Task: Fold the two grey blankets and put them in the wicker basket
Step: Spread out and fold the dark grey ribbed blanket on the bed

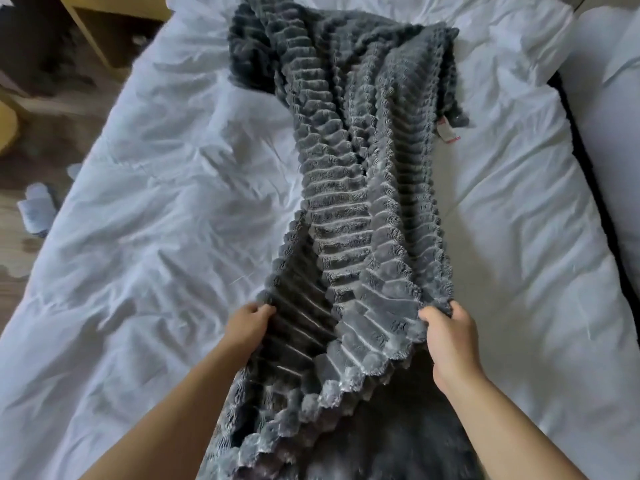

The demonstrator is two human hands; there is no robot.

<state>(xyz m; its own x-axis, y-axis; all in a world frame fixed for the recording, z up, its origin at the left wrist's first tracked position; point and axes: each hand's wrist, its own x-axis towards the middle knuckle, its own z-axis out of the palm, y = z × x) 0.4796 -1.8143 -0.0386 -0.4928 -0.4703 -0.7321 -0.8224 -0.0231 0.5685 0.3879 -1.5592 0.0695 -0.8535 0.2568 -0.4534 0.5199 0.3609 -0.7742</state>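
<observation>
Head view: the ribbed grey blanket (349, 188) lies stretched lengthwise along the white bed (145, 209). The left hand (247, 323) and right hand (448, 336) each pinch a near edge, held apart.

Bed (138, 237): white, heavily creased duvet over most of the view, evenly lit by soft daylight. Pillow (609, 133): white, along the bed's right edge, with a dark gap between it and the duvet. Floor (52, 140): brown wood-look, at left, carrying yellow-framed furniture (100, 39) at the top-left corner and pale slippers (38, 209) beside the bed's left edge.
</observation>
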